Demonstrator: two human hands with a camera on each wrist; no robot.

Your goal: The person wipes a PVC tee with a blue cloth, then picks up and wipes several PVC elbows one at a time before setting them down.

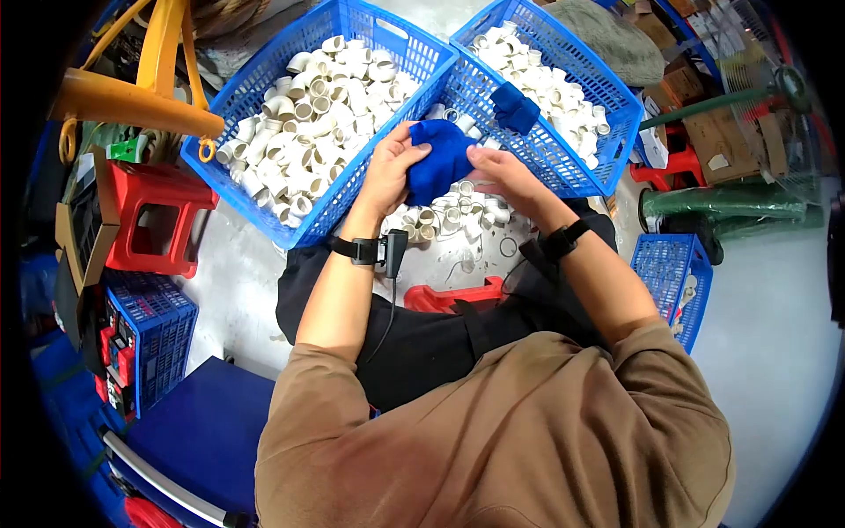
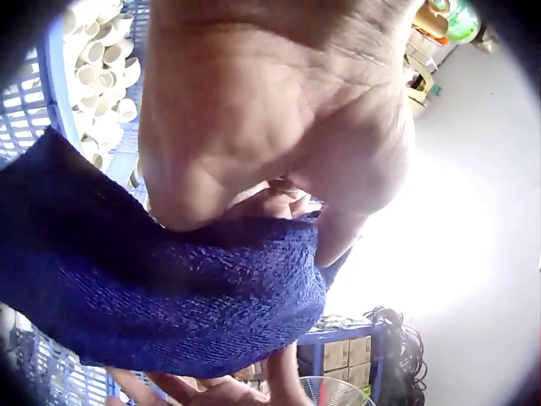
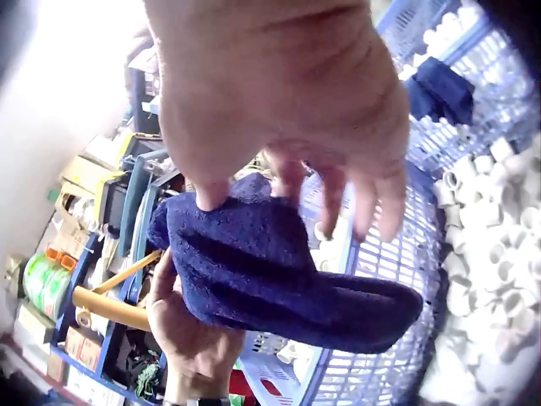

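A blue cloth is held up between both hands over white pipe fittings. The left hand grips its left side, thumb on top. At the cloth's right edge, the right hand pinches it between thumb and a finger. In the right wrist view the other fingers of the right hand hang extended beside the folded cloth, with the left hand below it. The left wrist view shows the cloth draped under the left hand, whose fingertips are partly hidden.
Two blue baskets of white fittings stand ahead. Another blue cloth hangs on a basket rim. Loose fittings lie below the hands. A red stool and yellow metal frame are left; a small blue basket is right.
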